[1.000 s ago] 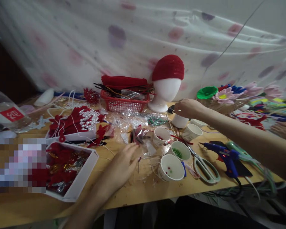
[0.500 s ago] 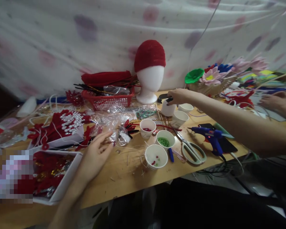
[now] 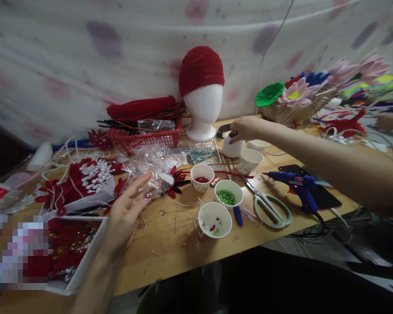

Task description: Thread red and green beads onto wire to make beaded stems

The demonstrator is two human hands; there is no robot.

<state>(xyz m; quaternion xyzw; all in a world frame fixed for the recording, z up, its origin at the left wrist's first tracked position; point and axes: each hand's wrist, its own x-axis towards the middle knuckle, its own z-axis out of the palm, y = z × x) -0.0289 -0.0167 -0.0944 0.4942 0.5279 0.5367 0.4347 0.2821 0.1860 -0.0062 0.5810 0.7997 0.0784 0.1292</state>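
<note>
My left hand (image 3: 126, 213) is closed on a crinkled clear plastic bag (image 3: 147, 168), with a white tab (image 3: 167, 181) near the fingertips. Red and black pieces (image 3: 177, 183) lie just beyond it. My right hand (image 3: 245, 129) reaches across the table, its fingers curled down at the top of a white cylinder (image 3: 232, 147). A black part (image 3: 225, 130) sticks out beside those fingers; what exactly they grip is hidden. Between the hands stand paper cups: one with red beads (image 3: 201, 179), one with green beads (image 3: 225, 197), one with a few mixed beads (image 3: 215, 226).
Scissors (image 3: 272, 211), a blue glue gun (image 3: 296, 183) and a phone (image 3: 324, 196) lie at right. A white foam head (image 3: 205, 104) in a red cap stands behind, beside a red basket (image 3: 144, 141). A box of red ornaments (image 3: 85, 257) sits front left. Another person's hand (image 3: 391, 122) shows far right.
My left hand has closed on the plastic bag and shifted it slightly; the white tab now shows near its fingers. My right hand stays at the white cylinder. The view has shifted slightly.
</note>
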